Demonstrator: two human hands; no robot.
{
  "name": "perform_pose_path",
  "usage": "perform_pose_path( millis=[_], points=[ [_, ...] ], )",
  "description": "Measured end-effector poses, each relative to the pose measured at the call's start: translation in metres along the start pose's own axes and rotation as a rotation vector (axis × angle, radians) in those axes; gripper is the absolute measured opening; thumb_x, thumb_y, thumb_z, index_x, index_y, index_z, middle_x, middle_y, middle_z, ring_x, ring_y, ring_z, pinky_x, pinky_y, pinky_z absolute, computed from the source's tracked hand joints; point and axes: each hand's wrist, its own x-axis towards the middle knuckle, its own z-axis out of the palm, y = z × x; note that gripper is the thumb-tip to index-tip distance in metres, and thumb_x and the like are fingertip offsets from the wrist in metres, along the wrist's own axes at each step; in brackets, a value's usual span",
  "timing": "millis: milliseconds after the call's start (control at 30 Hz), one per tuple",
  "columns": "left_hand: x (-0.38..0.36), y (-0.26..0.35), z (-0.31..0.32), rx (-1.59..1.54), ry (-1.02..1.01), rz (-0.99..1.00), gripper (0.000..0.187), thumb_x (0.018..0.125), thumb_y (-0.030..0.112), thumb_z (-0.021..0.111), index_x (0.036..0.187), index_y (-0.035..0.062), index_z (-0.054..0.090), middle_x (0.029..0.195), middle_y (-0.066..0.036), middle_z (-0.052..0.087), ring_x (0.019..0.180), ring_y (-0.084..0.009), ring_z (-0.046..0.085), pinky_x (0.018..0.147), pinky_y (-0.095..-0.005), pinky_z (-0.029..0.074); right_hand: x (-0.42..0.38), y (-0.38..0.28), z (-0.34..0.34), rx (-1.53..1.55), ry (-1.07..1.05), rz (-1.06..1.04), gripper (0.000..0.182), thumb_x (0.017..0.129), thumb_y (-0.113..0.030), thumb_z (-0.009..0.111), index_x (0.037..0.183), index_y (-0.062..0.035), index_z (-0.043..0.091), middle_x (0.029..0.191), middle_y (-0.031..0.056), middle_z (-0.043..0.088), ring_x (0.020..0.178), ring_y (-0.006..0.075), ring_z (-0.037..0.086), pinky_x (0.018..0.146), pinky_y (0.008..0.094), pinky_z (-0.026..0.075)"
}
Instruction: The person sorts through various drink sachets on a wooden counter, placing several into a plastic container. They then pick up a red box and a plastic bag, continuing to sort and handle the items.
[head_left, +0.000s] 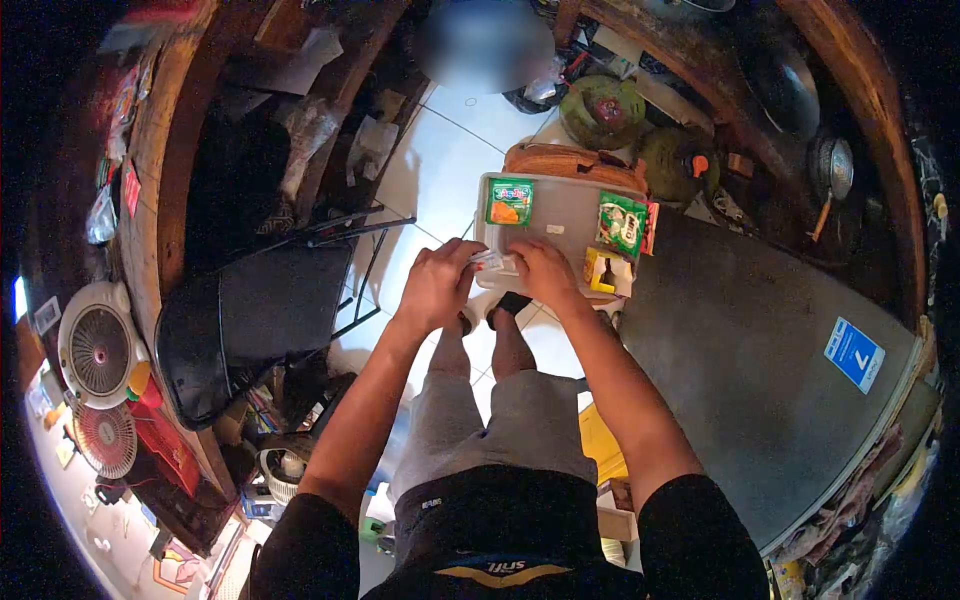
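A small clear plastic packet (pixel 491 261) with a bit of red on it is pinched between my two hands, over the lower left part of a grey tray (pixel 570 208). My left hand (pixel 440 283) has its fingers closed on the packet's left side. On the other side, my right hand (pixel 543 270) holds the packet's right edge. A green packet (pixel 510 202) with an orange picture lies at the tray's upper left. Green Milo packets (pixel 621 223) lie at the right, above an open yellow box (pixel 608 272). A small pale piece (pixel 555 230) lies mid-tray.
A large grey table (pixel 740 340) with a blue number 7 label (pixel 854 356) stands at the right. A black chair (pixel 270 320) and two fans (pixel 100 350) are at the left. Green round objects (pixel 603 112) and pans (pixel 832 168) are beyond the tray.
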Motion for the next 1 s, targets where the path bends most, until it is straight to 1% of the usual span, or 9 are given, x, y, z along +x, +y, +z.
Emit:
perform_pose_path(
  millis=[100, 167, 267, 400, 467, 533, 767, 833, 1000],
  points=[
    [0.013, 0.004, 0.009, 0.174, -0.031, 0.084, 0.025, 0.083, 0.006, 0.058, 0.108, 0.0052, 0.059, 0.101, -0.013, 0.065, 0.095, -0.0315, 0.061, 0.083, -0.0434, 0.044, 0.001, -0.006, -0.016, -0.003, -0.053, 0.0, 0.024, 0.087, -0.013, 0.056, 0.108, -0.0077, 0.066, 0.111, 0.0191, 0.062, 0.107, 0.0366, 0.057, 0.093, 0.0451, 0.046],
    [0.019, -0.002, 0.029, 0.361, -0.125, 0.152, 0.022, 0.081, 0.008, 0.059, 0.103, 0.0074, 0.06, 0.098, -0.011, 0.066, 0.095, -0.0279, 0.062, 0.085, -0.0419, 0.043, 0.001, -0.009, -0.021, 0.267, 0.002, 0.2, 0.024, 0.087, -0.009, 0.054, 0.109, -0.0075, 0.065, 0.103, 0.0203, 0.065, 0.101, 0.0381, 0.06, 0.089, 0.0458, 0.047],
    [0.025, -0.007, 0.053, 0.479, -0.138, 0.228, 0.019, 0.082, 0.01, 0.058, 0.1, 0.0078, 0.06, 0.095, -0.011, 0.066, 0.093, -0.0264, 0.062, 0.085, -0.0414, 0.043, 0.0, -0.006, -0.021, 0.366, 0.104, 0.224, 0.026, 0.088, -0.008, 0.052, 0.111, -0.0064, 0.062, 0.098, 0.0212, 0.065, 0.097, 0.0389, 0.06, 0.086, 0.0461, 0.048],
    [0.032, -0.006, 0.071, 0.55, -0.163, 0.268, 0.022, 0.079, 0.01, 0.057, 0.1, 0.0064, 0.062, 0.092, -0.012, 0.067, 0.091, -0.0264, 0.063, 0.083, -0.0398, 0.046, -0.004, 0.007, -0.009, 0.312, 0.147, 0.229, 0.026, 0.089, -0.008, 0.051, 0.113, -0.0044, 0.06, 0.1, 0.0217, 0.065, 0.099, 0.0392, 0.06, 0.086, 0.0464, 0.048],
    [0.034, -0.008, 0.077, 0.561, -0.203, 0.241, 0.022, 0.079, 0.01, 0.057, 0.1, 0.006, 0.062, 0.093, -0.012, 0.066, 0.09, -0.0269, 0.063, 0.083, -0.0398, 0.047, -0.005, 0.005, -0.013, 0.26, 0.075, 0.288, 0.022, 0.091, -0.014, 0.052, 0.109, -0.0047, 0.062, 0.106, 0.0186, 0.065, 0.101, 0.0372, 0.06, 0.088, 0.044, 0.048],
    [0.034, -0.011, 0.083, 0.575, -0.24, 0.211, 0.023, 0.078, 0.009, 0.057, 0.1, 0.0057, 0.063, 0.094, -0.013, 0.066, 0.089, -0.0274, 0.063, 0.083, -0.0398, 0.048, -0.007, 0.012, -0.002, 0.245, 0.103, 0.267, 0.022, 0.09, -0.013, 0.052, 0.108, -0.0034, 0.062, 0.106, 0.0193, 0.064, 0.102, 0.0373, 0.06, 0.088, 0.044, 0.047],
    [0.032, -0.011, 0.086, 0.591, -0.174, 0.199, 0.025, 0.077, 0.005, 0.058, 0.101, 0.004, 0.063, 0.104, -0.014, 0.064, 0.089, -0.0288, 0.064, 0.082, -0.0373, 0.051, -0.011, 0.017, 0.008, 0.181, 0.159, 0.099, 0.023, 0.085, -0.008, 0.055, 0.105, -0.0004, 0.063, 0.102, 0.0207, 0.065, 0.096, 0.0384, 0.06, 0.087, 0.0443, 0.047],
    [0.032, -0.013, 0.086, 0.607, -0.206, 0.199, 0.026, 0.077, 0.005, 0.058, 0.103, 0.0038, 0.062, 0.105, -0.014, 0.064, 0.09, -0.0287, 0.064, 0.081, -0.0373, 0.052, -0.011, 0.017, 0.011, 0.2, 0.138, 0.12, 0.022, 0.084, -0.007, 0.056, 0.104, -0.0003, 0.064, 0.101, 0.0202, 0.065, 0.095, 0.038, 0.061, 0.086, 0.0436, 0.048],
    [0.031, -0.014, 0.083, 0.525, -0.129, 0.209, 0.033, 0.076, 0.003, 0.056, 0.109, 0.0056, 0.06, 0.103, -0.013, 0.063, 0.09, -0.0298, 0.065, 0.081, -0.0391, 0.052, -0.01, 0.015, 0.009, 0.227, 0.129, 0.114, 0.023, 0.081, -0.004, 0.058, 0.103, -0.0001, 0.063, 0.097, 0.0189, 0.066, 0.092, 0.0357, 0.062, 0.083, 0.0418, 0.049]
  ],
)
